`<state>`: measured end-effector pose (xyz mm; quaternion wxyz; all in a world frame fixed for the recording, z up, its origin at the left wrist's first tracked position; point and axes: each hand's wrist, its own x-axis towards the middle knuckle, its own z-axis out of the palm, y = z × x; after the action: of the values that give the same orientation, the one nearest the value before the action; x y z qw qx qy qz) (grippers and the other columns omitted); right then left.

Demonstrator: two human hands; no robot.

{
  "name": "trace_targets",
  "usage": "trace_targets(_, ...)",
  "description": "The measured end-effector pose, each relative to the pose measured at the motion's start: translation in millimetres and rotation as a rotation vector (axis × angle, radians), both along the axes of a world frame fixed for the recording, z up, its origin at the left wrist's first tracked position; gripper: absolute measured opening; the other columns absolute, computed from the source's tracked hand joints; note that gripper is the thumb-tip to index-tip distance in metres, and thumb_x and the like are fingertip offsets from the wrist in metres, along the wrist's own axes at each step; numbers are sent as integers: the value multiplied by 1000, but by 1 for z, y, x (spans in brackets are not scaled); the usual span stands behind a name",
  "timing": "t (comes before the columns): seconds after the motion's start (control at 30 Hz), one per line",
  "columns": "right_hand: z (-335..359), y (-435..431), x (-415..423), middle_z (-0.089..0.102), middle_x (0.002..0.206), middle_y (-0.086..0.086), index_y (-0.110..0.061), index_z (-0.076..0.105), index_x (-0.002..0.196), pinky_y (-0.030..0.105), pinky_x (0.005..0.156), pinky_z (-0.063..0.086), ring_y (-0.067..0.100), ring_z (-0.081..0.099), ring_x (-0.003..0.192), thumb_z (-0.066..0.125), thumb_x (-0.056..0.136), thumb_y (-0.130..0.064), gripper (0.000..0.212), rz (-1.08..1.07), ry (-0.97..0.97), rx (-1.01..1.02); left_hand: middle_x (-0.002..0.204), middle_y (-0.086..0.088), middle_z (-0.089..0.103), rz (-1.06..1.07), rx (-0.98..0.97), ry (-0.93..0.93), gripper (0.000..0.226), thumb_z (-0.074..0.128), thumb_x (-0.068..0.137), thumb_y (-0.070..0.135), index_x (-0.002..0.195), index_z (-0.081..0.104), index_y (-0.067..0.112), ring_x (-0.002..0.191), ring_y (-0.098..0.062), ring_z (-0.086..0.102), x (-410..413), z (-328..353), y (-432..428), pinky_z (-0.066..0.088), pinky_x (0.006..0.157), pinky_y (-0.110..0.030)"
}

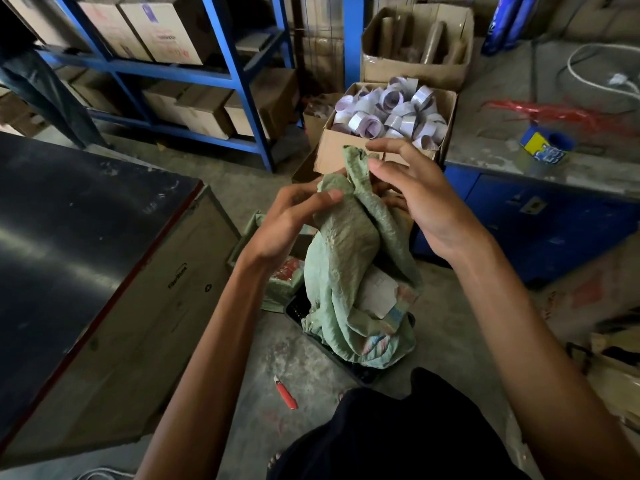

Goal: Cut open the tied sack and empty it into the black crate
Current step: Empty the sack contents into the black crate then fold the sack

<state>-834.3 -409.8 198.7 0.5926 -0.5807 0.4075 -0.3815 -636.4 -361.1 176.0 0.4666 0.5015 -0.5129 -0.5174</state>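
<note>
A green woven sack (pixel 349 258) hangs upside down in front of me, its lower end drooping into the black crate (pixel 301 311) on the floor. My left hand (pixel 294 216) grips the sack's upper end, thumb pressed on the cloth. My right hand (pixel 415 195) is at the top right of the sack with fingers spread; only the lower fingers seem to touch the cloth behind it. White and coloured packets (pixel 377 296) show through the sack's folds. A red utility knife (pixel 285 393) lies on the concrete floor left of the crate.
A big box with a dark top (pixel 86 237) stands at my left. Ahead sit a carton of tape rolls (pixel 388 112) and blue shelving (pixel 166 74) with cartons. A blue bench (pixel 540 168) is at the right. Another green bag (pixel 277 282) lies beside the crate.
</note>
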Motion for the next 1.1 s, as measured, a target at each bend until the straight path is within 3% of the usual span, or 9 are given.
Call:
trace_targets(0.07,7,2,1,75,112,5,-25,63,126,40,100,46,23,66,115,62,96,-33,30,5,-9,-43,98,-8,76,14,-18,25,16,68,87,25,82,81,18,90,-22,71,-4,10,1,54,85,-36)
trace_targets(0.13,16,3,2,72,113,-5,-25,61,126,35,95,49,13,66,112,58,98,-32,29,-3,-19,-71,100,-10,70,14,-75,17,27,61,95,13,77,79,19,84,-13,71,-6,15,-1,57,74,-25)
trace_targets(0.27,24,3,-3,61,135,7,-23,55,131,45,91,52,18,65,115,54,100,-32,32,22,-3,-146,120,-36,59,66,-118,7,23,59,96,17,96,74,0,100,-25,66,-1,21,-8,52,88,-34)
trace_targets(0.37,17,9,-10,64,131,3,-22,48,138,41,101,47,15,62,121,59,98,-29,42,70,21,-189,115,-29,60,133,-105,1,28,58,96,25,96,71,0,99,-25,62,2,19,-11,51,87,-32)
trace_targets(0.47,-6,21,-22,49,145,-6,-33,35,144,31,107,39,7,48,133,77,81,-46,77,134,248,-272,107,-21,56,186,-114,16,23,56,99,23,87,69,8,97,-24,58,5,17,-12,51,80,-22)
trace_targets(0.7,-75,44,-36,-3,168,-6,-52,-17,150,63,118,26,28,16,154,89,36,-72,157,261,829,-310,107,-19,64,314,-82,100,31,62,94,30,99,71,0,101,-27,63,16,5,-12,50,93,-40)
trace_targets(0.9,-106,44,-24,26,163,5,-45,2,154,46,110,46,24,46,140,95,61,-22,134,62,678,-396,104,-14,68,376,-49,119,35,65,89,38,99,71,5,100,-26,65,23,-2,-9,50,91,-40)
trace_targets(1.0,-97,38,-23,56,140,7,-39,19,152,19,87,57,9,65,111,90,69,-14,112,0,568,-402,106,-18,69,426,-64,91,42,62,93,35,105,70,-4,101,-28,66,30,-3,-5,52,93,-43)
trace_targets(1.1,-76,37,-26,69,110,2,-30,38,146,24,70,61,4,69,86,83,78,-12,83,-101,448,-470,104,-18,70,460,-107,79,44,58,98,27,111,64,-15,100,-29,67,38,-3,-1,54,95,-44)
